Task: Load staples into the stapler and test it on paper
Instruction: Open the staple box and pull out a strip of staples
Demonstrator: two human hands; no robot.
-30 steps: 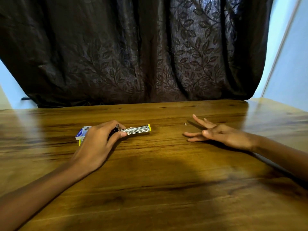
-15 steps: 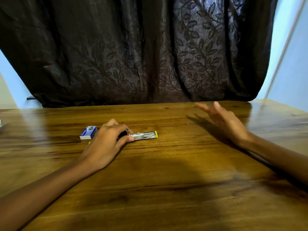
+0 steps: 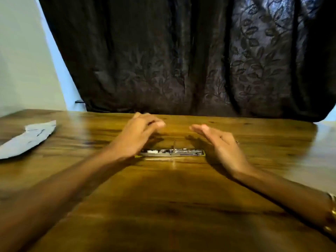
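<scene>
At table centre: stapler (image 3: 172,153), lying flat and opened out, metal channel facing up, yellow tips at both ends, a thin upright part near the middle. Whether staples already sit in the channel, cannot tell; too small and blurred.

At 9 o'clock of the stapler: left hand (image 3: 135,136), wrist over the stapler's left end, fingers loosely curled and reaching beyond toward 12 o'clock, holding nothing visible. At 3 o'clock: right hand (image 3: 221,142), fingers straight and together, palm turned inward, empty, just beside the stapler's right end but apart from it. Both blurred, so exact contact with the stapler unclear.

Farther out, at 9 o'clock near the table (image 3: 163,206) edge: paper (image 3: 27,139), a torn grey-white sheet, well apart from the stapler. Behind, at 12 o'clock: dark curtain (image 3: 181,60) with a leaf pattern. On the right wrist, at 4 o'clock: bangle (image 3: 332,213).

No staple box visible anywhere.

Likely step: reaching for the open stapler to load or close it.

Risks from here:
- Sliding the stapler across the smooth wood, through a one-sided push with no opposing hold.
- Pinching a fingertip, through snapping the open arm shut with fingers near the channel.
- Spilling or misaligning a strip, through closing before seating it.
- Testing later with a long reach to the far paper, dragging a forearm over the stapler.
</scene>
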